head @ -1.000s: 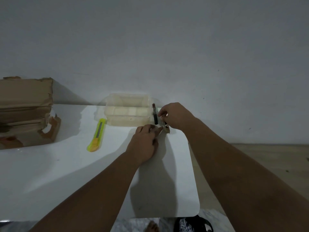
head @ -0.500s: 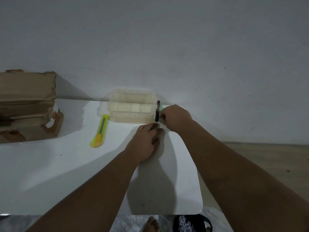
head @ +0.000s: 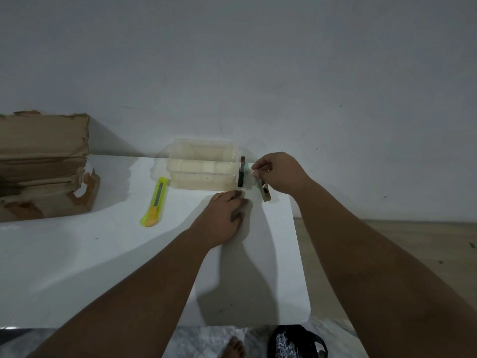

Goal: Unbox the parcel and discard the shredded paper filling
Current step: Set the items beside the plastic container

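Note:
The opened brown cardboard parcel (head: 44, 164) stands at the table's far left. A clear plastic container (head: 204, 167) sits at the back against the wall, with a dark slim tube (head: 241, 173) upright at its right end. My right hand (head: 280, 174) is just right of that tube, fingers pinched on a small pale vial (head: 264, 193) that hangs tilted below the hand, apparently in clear wrap. My left hand (head: 224, 218) rests palm down on the white table (head: 103, 267), fingertips near the vial, holding nothing. No shredded paper shows on the table.
A yellow utility knife (head: 154, 201) lies left of the container. The table's right edge runs close to my right arm. On the floor below the front edge sit a black bag (head: 296, 342) with pale contents and a bare foot (head: 233, 347).
My right hand has shifted slightly right and up, away from the dark tube, and the pale vial now shows below it. My left hand has stayed on the table.

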